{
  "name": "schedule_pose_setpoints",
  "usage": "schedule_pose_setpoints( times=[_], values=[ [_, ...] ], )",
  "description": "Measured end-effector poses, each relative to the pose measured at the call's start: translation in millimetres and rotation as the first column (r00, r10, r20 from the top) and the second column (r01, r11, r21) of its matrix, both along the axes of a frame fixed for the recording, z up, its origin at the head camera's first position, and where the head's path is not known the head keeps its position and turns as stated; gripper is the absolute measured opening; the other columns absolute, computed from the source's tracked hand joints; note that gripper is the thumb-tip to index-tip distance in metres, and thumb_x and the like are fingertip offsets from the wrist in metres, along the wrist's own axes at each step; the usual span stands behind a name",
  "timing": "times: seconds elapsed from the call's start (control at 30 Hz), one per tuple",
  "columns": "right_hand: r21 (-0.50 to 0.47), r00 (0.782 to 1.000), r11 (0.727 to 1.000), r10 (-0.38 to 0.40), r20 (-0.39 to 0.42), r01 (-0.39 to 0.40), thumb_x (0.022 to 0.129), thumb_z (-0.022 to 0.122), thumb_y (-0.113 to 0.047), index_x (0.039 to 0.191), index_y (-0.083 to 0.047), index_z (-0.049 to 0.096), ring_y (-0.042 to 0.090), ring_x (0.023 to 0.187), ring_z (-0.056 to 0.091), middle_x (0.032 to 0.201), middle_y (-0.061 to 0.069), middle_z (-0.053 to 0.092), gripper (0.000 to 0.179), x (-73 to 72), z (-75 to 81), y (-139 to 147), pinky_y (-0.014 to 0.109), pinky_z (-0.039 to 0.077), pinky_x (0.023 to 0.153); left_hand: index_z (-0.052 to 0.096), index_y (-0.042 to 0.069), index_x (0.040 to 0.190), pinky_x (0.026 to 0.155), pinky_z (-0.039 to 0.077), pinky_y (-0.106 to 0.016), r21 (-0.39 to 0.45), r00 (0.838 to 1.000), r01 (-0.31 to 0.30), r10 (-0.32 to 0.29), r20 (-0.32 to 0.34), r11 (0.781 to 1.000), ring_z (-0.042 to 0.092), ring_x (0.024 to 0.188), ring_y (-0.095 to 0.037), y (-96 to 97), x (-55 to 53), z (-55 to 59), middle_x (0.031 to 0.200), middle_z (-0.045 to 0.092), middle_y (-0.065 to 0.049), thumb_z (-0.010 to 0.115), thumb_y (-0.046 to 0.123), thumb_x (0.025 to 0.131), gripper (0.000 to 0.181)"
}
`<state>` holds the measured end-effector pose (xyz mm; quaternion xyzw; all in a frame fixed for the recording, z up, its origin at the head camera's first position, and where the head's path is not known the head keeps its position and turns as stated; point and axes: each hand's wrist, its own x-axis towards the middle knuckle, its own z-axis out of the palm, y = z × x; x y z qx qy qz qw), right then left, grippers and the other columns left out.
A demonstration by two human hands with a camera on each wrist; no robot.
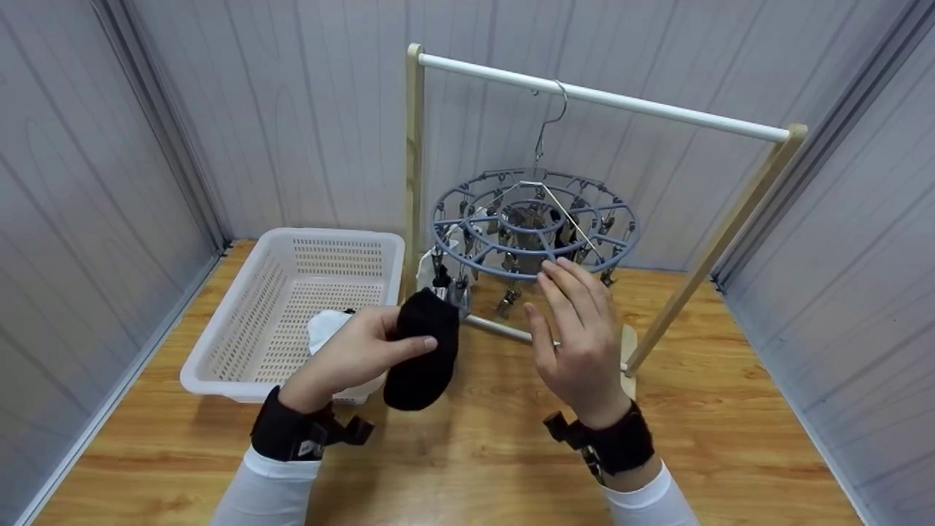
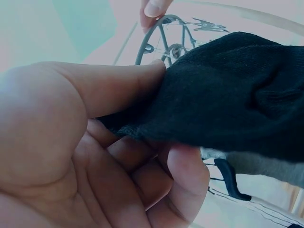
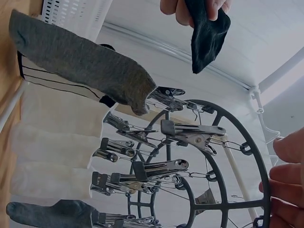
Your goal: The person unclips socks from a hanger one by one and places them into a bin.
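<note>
A black sock (image 1: 427, 358) is pinched between the thumb and fingers of my left hand (image 1: 358, 347), in front of the basket's right side. My right hand (image 1: 581, 332) touches the front rim of a round grey clip hanger (image 1: 511, 275), its fingers fairly straight and the thumb apart. Metal clips (image 3: 194, 135) hang around the ring. In the right wrist view, a grey sock (image 3: 85, 61) hangs from a clip on the side nearer the left hand, with white fabric (image 3: 57, 123) and a dark grey sock (image 3: 52, 214) beyond it.
At the left stands a white perforated basket (image 1: 336, 235) holding a white cloth item (image 1: 325, 329). The hanger's hook (image 1: 564, 102) hangs from a white rail (image 1: 657, 108) on a wooden stand (image 1: 719, 248). Pale panel walls enclose the wooden floor (image 1: 467, 460).
</note>
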<state>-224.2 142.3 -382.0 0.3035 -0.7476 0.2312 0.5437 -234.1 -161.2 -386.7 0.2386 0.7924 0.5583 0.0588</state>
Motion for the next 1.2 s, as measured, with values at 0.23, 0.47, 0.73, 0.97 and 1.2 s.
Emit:
schedule_pose_setpoints(
  times=[0.23,0.47,0.73,0.97,1.2],
  values=[
    [-0.003,0.999,1.000,-0.023,0.043,0.024,0.099,0.081,-0.007,0.134,0.008,0.075,0.042,0.136,0.064,0.136,0.022,0.074,0.038,0.6,-0.5,2.3,0.048,0.044,0.123,0.081,-0.001,0.106,0.078,0.062,-0.029,0.050,0.998,-0.027,0.025,0.052,0.998,0.079,0.088,-0.020,-7.5,-1.4,2.1,0.099,0.083,-0.009,0.081,0.021,0.103,0.022],
    [-0.016,1.000,1.000,-0.013,0.023,0.013,0.099,0.080,-0.007,0.132,0.008,0.075,0.043,0.133,0.066,0.134,0.023,0.075,0.036,2.8,1.3,1.1,0.049,0.045,0.122,0.079,-0.003,0.110,0.080,0.063,-0.032,0.119,0.992,-0.121,0.118,0.038,0.985,0.078,0.092,-0.025,-24.1,-0.3,6.7,0.102,0.081,-0.013,0.079,0.020,0.105,0.023],
    [-0.015,0.999,0.999,-0.028,0.034,0.029,0.101,0.080,-0.010,0.132,0.008,0.075,0.042,0.133,0.065,0.134,0.022,0.075,0.036,5.0,1.7,2.8,0.049,0.045,0.121,0.075,-0.006,0.112,0.079,0.060,-0.028,0.057,0.966,-0.259,0.259,0.013,0.964,0.076,0.086,-0.018,-54.6,-12.5,11.4,0.098,0.080,-0.011,0.076,0.018,0.108,0.024],
    [-0.010,0.999,0.999,-0.032,0.026,0.033,0.101,0.080,-0.009,0.132,0.008,0.076,0.042,0.131,0.066,0.133,0.022,0.075,0.036,5.6,1.4,4.4,0.048,0.046,0.120,0.061,-0.007,0.133,0.070,0.065,-0.034,-0.040,0.966,-0.225,0.228,0.125,0.974,0.076,0.083,-0.019,-78.7,-36.2,9.5,0.104,0.077,-0.015,0.059,0.023,0.117,0.034],
    [-0.002,0.998,0.999,-0.039,0.044,0.039,0.099,0.082,-0.007,0.132,0.007,0.076,0.042,0.132,0.066,0.133,0.023,0.075,0.037,5.5,1.1,6.4,0.048,0.046,0.121,0.058,-0.007,0.137,0.068,0.067,-0.046,-0.148,0.962,-0.124,0.155,0.224,0.981,0.076,0.090,-0.024,-87.9,-55.8,-3.4,0.113,0.075,-0.022,0.049,0.029,0.120,0.041]
  ],
)
